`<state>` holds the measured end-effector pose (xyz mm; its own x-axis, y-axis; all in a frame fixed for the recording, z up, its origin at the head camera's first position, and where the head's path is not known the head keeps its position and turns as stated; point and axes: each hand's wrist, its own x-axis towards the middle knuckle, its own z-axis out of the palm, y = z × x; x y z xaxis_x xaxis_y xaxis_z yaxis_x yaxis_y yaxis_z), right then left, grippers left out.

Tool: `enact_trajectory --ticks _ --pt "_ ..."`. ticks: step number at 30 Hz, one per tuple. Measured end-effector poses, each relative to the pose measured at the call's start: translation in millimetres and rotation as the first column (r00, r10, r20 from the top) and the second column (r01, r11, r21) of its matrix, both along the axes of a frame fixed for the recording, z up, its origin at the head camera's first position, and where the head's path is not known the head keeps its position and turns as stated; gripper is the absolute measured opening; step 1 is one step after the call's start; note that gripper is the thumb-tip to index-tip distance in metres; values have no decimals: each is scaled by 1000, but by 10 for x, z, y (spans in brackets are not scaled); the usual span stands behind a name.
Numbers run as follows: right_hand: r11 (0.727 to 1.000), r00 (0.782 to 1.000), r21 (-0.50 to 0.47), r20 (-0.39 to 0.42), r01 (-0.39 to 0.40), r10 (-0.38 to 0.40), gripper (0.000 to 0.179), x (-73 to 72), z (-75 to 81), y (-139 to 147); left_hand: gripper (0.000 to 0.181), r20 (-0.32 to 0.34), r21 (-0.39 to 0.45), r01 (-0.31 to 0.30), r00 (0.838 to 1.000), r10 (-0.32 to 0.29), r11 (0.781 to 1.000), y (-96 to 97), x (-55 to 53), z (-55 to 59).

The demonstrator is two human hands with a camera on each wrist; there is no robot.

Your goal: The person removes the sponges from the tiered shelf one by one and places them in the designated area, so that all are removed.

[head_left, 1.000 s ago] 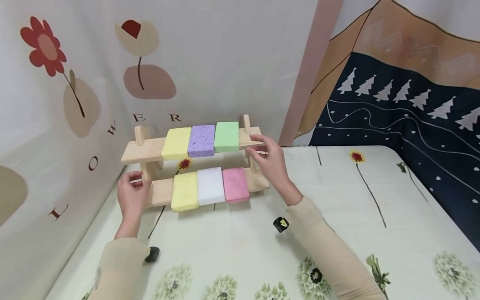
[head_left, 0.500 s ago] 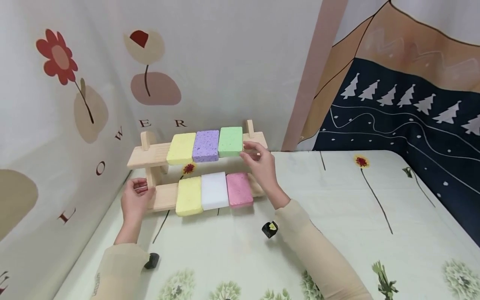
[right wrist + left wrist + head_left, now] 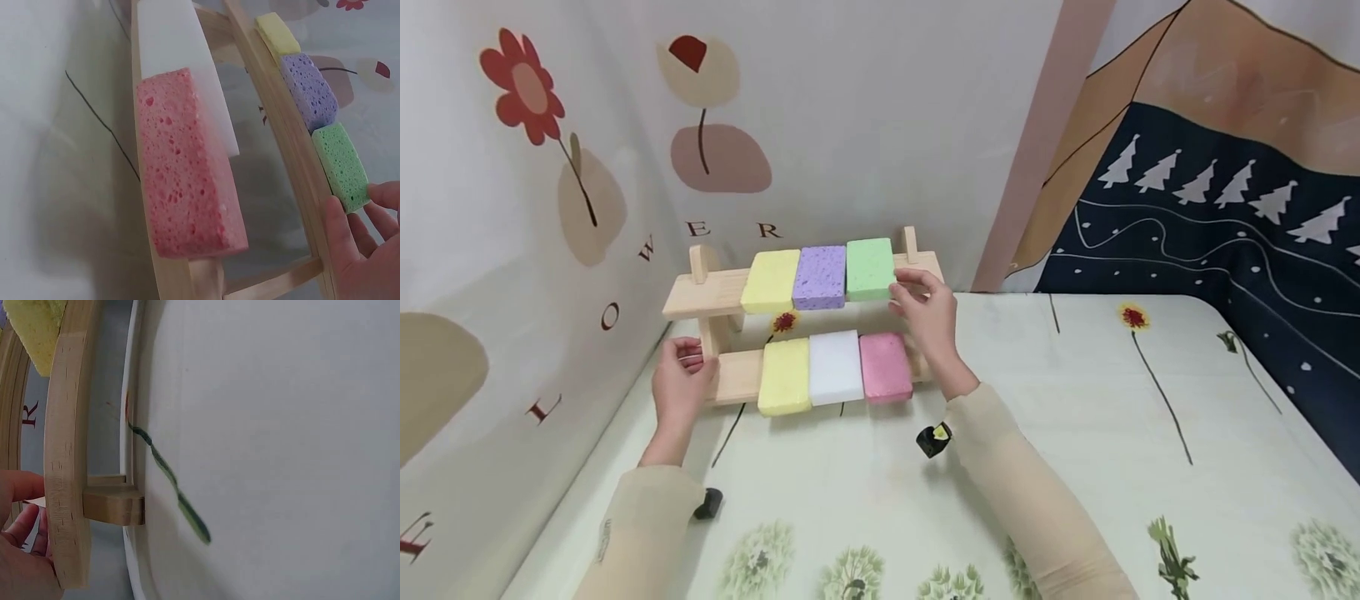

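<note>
A two-tier wooden rack (image 3: 733,379) stands near the back wall. On its upper board lie a yellow sponge (image 3: 771,281), a purple sponge (image 3: 818,277) and a green sponge (image 3: 870,269). The lower board bears another yellow sponge (image 3: 786,377), a white sponge block (image 3: 836,367) and a pink sponge (image 3: 886,367). My left hand (image 3: 682,385) grips the rack's left end by the upright. At the green sponge's right edge, the thumb and fingers of my right hand (image 3: 931,321) touch its end, as the right wrist view also shows.
Behind the rack hangs a white cloth wall (image 3: 865,117) with printed flowers and letters. A dark printed cloth (image 3: 1210,242) hangs at the right. The pale flowered tablecloth (image 3: 1060,417) extends in front and to the right.
My right hand has moved left from the rack's right end to the green sponge's edge. My left hand keeps its place on the rack. The head view has shifted slightly.
</note>
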<state>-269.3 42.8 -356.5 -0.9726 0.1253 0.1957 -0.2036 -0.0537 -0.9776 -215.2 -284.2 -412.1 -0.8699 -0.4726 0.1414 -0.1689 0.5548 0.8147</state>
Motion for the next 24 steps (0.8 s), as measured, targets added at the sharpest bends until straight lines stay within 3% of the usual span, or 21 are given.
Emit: enact_trajectory --ticks 8,16,24 --pt "999 999 -37 42 17 -15 25 3 51 66 41 -12 -5 -13 1000 13 1000 26 -20 28" --pt "999 999 -3 2 49 -49 25 58 74 139 40 -29 -3 -23 999 23 1000 29 2 15" --pt "998 998 -13 10 55 -55 28 65 118 264 39 19 6 -31 999 31 999 15 -4 29"
